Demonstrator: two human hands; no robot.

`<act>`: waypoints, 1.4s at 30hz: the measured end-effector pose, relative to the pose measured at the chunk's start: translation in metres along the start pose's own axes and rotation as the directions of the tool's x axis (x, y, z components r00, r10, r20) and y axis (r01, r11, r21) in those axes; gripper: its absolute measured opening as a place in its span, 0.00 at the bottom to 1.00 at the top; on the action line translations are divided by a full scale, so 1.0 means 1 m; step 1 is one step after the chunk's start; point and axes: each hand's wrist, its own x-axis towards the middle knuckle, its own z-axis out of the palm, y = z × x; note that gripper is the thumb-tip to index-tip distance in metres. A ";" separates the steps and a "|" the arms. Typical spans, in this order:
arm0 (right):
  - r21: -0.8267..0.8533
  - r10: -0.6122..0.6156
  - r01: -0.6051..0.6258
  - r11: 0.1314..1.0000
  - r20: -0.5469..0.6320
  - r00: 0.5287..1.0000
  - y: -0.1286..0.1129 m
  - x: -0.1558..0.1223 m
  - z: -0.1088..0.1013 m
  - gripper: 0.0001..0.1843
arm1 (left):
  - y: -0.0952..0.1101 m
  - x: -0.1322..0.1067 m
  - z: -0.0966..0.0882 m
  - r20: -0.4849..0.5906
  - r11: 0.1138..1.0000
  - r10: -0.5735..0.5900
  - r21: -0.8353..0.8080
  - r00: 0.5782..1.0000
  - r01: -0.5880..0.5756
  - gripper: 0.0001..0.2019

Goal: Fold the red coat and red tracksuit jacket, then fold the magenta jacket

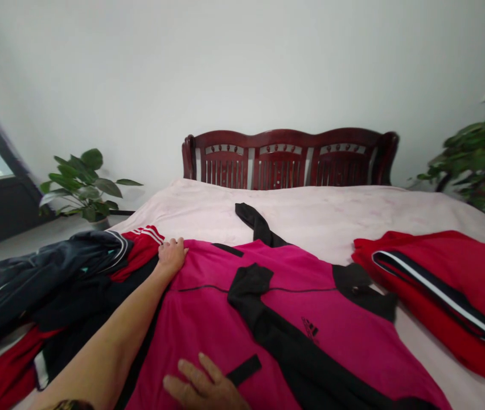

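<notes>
I stand at the foot of a bed (319, 213) spread with a pale pink sheet. A dark red wooden headboard (289, 158) stands against a white wall, with a leafy plant (84, 185) at the far left and another plant (484, 154) at the right.

My left hand (172, 254) reaches far out and rests on the left shoulder edge of a magenta jacket (208, 310). Its fingers are curled together against the cloth. I cannot tell whether they pinch the fabric or only press it. My right hand (204, 388) lies near me on the lower front of the same jacket, fingers apart and flat, holding nothing.

The jacket lies spread across the middle of the bed, with a black sleeve (263, 319) folded across its chest. Just left of it, touching it, is a heap of dark and red clothes (54, 279). A folded red garment (443, 279) lies well apart at the right.

I judge the slick fabric could slide or bunch under my flat right palm. The heap beside my left hand could catch and be dragged along, since it overlaps the jacket's edge.

On the chest is a small black Adidas trefoil logo (311, 329), its lettering too small to read. Three white stripes (148, 233) show on the red piece in the heap.
</notes>
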 end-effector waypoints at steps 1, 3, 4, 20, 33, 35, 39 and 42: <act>0.010 -0.014 0.014 1.000 0.002 1.000 0.001 0.000 -0.006 0.18 | 0.005 -0.005 -0.001 -0.026 1.000 0.003 0.010 1.000 -0.002 0.21; 0.057 -0.022 0.021 0.998 0.014 1.000 0.002 0.000 -0.022 0.18 | 0.017 -0.018 -0.006 -0.076 0.999 0.036 0.020 0.996 -0.034 0.24; 0.091 -0.002 0.001 0.996 0.016 1.000 0.002 0.000 -0.032 0.18 | 0.023 -0.027 -0.009 -0.092 0.998 0.065 0.019 0.994 -0.063 0.25; 0.025 0.742 -0.752 0.659 0.142 0.655 0.055 -0.018 -0.115 0.34 | -0.015 -0.153 0.004 0.049 0.927 0.373 0.031 0.927 -0.374 0.27; -0.089 0.685 -0.680 0.728 0.126 0.717 0.014 -0.030 -0.107 0.35 | -0.001 -0.265 -0.020 0.011 0.897 0.441 0.027 0.898 -0.441 0.29; -0.088 0.621 -0.615 0.783 0.130 0.773 -0.002 -0.042 -0.104 0.35 | -0.008 -0.270 -0.024 -0.027 0.887 0.460 0.057 0.887 -0.458 0.28; -0.089 0.539 -0.532 0.842 0.134 0.832 -0.019 -0.071 -0.107 0.35 | -0.014 -0.271 -0.031 -0.050 0.867 0.494 0.105 0.868 -0.487 0.26; -0.095 0.510 -0.501 0.860 0.112 0.853 -0.021 -0.086 -0.113 0.33 | -0.015 -0.272 -0.034 -0.055 0.875 0.481 0.096 0.875 -0.475 0.26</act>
